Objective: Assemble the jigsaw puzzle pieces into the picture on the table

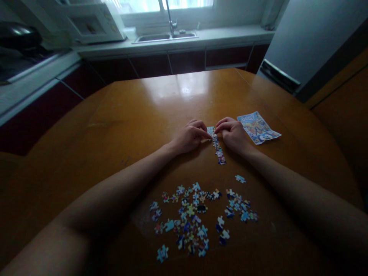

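A narrow strip of joined jigsaw puzzle pieces lies on the wooden table, running from between my hands towards me. My left hand is at the strip's left side, its fingers curled and its fingertips pressed on a jigsaw piece near the far end. From the right, my right hand pinches at the same far part of the strip with thumb and index finger. The fingertips partly hide the pieces there. Nearer to me, many loose jigsaw pieces lie scattered, and one single blue piece sits apart from them.
A creased picture sheet with cartoon figures lies right of my right hand. More loose pieces form a smaller group at the right. Beyond the table are a counter with a sink and a white microwave.
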The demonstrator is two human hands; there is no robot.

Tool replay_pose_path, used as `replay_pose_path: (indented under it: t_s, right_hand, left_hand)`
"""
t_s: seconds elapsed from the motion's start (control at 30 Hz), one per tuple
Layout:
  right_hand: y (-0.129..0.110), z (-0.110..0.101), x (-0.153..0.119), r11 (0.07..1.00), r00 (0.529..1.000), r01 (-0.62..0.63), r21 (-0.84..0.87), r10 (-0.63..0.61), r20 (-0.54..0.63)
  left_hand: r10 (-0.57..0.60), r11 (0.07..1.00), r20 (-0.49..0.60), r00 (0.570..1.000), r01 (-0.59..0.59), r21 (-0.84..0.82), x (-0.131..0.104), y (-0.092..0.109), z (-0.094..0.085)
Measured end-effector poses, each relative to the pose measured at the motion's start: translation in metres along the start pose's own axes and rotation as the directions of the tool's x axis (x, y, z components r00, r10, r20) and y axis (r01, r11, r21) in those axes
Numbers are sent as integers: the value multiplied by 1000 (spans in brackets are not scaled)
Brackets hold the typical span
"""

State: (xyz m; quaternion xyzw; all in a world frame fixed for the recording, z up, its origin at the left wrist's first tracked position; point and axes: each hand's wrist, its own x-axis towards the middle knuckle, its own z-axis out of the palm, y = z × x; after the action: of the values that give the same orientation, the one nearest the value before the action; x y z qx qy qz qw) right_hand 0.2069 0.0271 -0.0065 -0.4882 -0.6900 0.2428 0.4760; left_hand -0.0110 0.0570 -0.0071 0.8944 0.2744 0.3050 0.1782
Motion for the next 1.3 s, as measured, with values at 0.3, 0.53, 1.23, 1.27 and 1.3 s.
replay_pose_path:
  t_s: [0.3, 0.53, 1.23, 1.27, 1.3]
  right_hand:
    - [-1, 0, 0, 1000, 1000, -7, 6, 7, 4]
    - [-3, -1, 0, 1000, 1000, -11, 8, 11, 2]
    - [-4, -2, 1, 997, 999, -51, -58, 51, 3]
    - [-5, -3, 1, 997, 999, -42, -68, 43, 6]
    - [-8, -4, 0, 997, 1000, -26, -79, 27, 15]
  left_hand:
    - [-17, 1000, 47, 999, 16, 17, -1, 1, 1]
    - [-21, 999, 77, 997, 18, 32, 0, 4, -2]
    - [-204, 979, -110, 973, 202, -30, 5, -1, -1]
    - [-210, 978, -117, 971, 206, -41, 5, 0, -1]
    - [-216, 976, -124, 969, 211, -50, 5, 0, -1]
